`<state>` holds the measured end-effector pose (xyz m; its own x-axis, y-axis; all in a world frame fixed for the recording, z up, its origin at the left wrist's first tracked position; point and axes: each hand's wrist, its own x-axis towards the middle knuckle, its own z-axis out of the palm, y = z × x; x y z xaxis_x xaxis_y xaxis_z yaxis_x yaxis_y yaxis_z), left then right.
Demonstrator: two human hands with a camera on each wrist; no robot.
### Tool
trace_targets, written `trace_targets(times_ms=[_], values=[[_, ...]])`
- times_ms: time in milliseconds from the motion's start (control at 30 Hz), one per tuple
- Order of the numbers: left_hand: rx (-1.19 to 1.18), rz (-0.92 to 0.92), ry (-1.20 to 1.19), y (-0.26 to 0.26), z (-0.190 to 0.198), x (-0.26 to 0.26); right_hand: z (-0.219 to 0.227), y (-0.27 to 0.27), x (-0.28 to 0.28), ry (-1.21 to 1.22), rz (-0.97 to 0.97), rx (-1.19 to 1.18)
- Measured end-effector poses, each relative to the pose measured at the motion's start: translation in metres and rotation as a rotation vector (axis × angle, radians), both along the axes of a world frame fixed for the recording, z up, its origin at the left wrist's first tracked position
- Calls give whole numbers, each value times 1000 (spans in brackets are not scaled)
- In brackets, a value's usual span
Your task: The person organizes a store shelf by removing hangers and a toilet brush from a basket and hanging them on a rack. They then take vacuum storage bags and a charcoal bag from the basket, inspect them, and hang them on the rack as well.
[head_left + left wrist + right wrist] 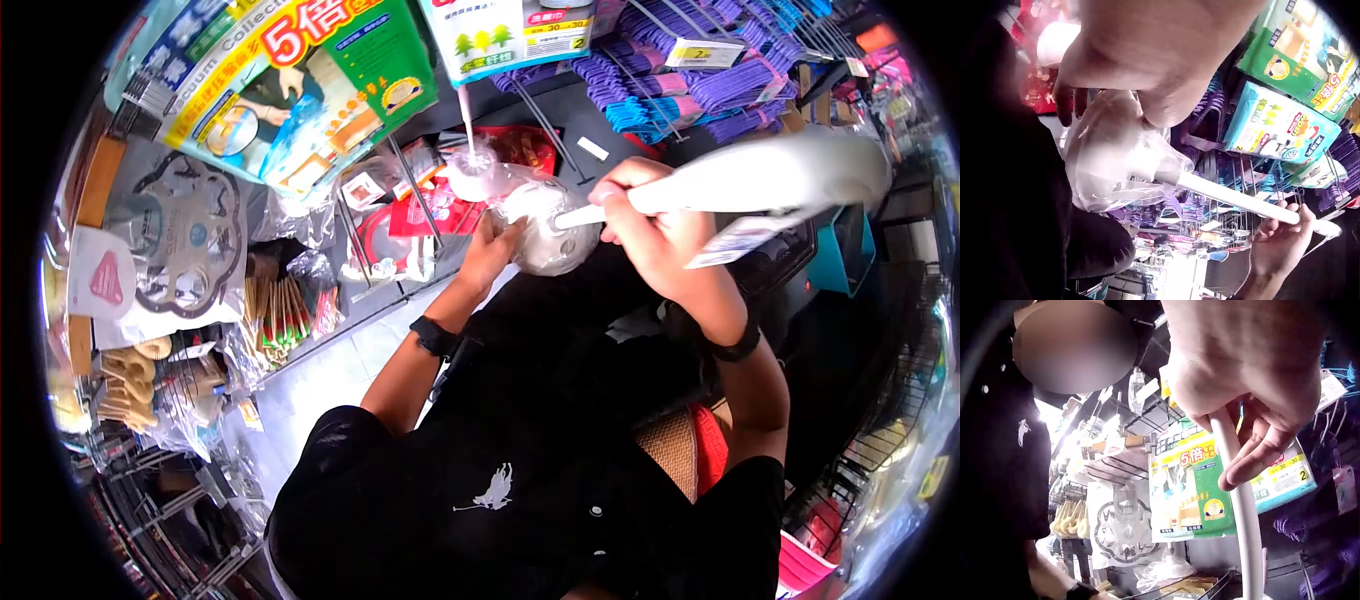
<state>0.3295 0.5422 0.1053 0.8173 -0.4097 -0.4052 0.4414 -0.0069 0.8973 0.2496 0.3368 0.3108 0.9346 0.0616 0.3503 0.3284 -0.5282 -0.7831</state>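
A white long-handled tool (560,240) has a broad round head wrapped in clear plastic. Its white handle (1241,519) rises toward the head camera, with a paper tag (735,240) hanging near the upper end. My left hand (488,252) grips the wrapped head from the side; in the left wrist view the thumb and fingers spread around the crinkled plastic (1110,150). Higher up, my right hand (655,235) holds the handle between thumb and curled fingers. Beside the wrapped head is a second wrapped head (472,175) with a thin pale-pink handle.
Large cloth packs (330,90) hang close in front, with purple hangers (690,80) to the right. Metal display hooks (415,190) jut out near red packages (440,215). Wooden-handled goods (275,310) sit at left, and a teal bin (848,250) stands at right.
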Motion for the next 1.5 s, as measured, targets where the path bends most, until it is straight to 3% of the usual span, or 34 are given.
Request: trace_targets(times_ms=[167,300,367,433,500,567,633,767,800,900,933,967,1033,1100,1133,1167,1233,1300,1333,1400,1500], values=[[-114,142,-83,-14,-29,21,-10,5,31,-323,36,-74],[-183,270,-150,-21,-52,38,-14,20,43,-114,23,72],[-155,264,-76,-18,-66,45,-20,26,49,-68,-2,-29],[-233,313,-61,-18,-98,51,-53,33,59,-266,-72,-151],[-233,291,27,-11,-141,62,-55,42,63,-83,-2,18],[-218,264,90,-10,-173,75,-73,43,71,-72,109,-55],[-182,233,102,-13,-179,76,-101,53,80,3,-24,-98],[-86,169,-13,-24,-184,69,-145,46,95,44,-55,-133],[-55,147,-62,-26,-185,68,-160,41,98,156,-10,-286],[-79,118,-226,-48,-185,80,-188,32,119,242,-84,-281],[-90,116,-267,-53,-188,86,-170,29,120,158,-84,-215],[-98,114,-300,-58,-190,92,-180,26,132,237,-98,-284],[-118,125,-360,-68,-191,101,-182,23,144,147,-149,-307],[-142,138,-419,-73,-196,111,-167,19,151,283,-157,-312],[-155,136,-478,-75,-199,116,-204,13,163,255,-166,-406],[-161,138,-527,-75,-199,124,-298,2,203,174,-142,-377],[-165,101,-770,-83,-218,144,-248,4,183,210,-211,-432],[-120,85,-816,-94,-201,159,-297,4,211,141,-264,-394],[-89,76,-805,-101,-189,169,-258,8,197,256,-219,-312],[-36,61,-795,-114,-170,184,-202,17,168,220,-180,-160],[16,42,-809,-125,-146,201,-167,21,139,208,-165,-111]])
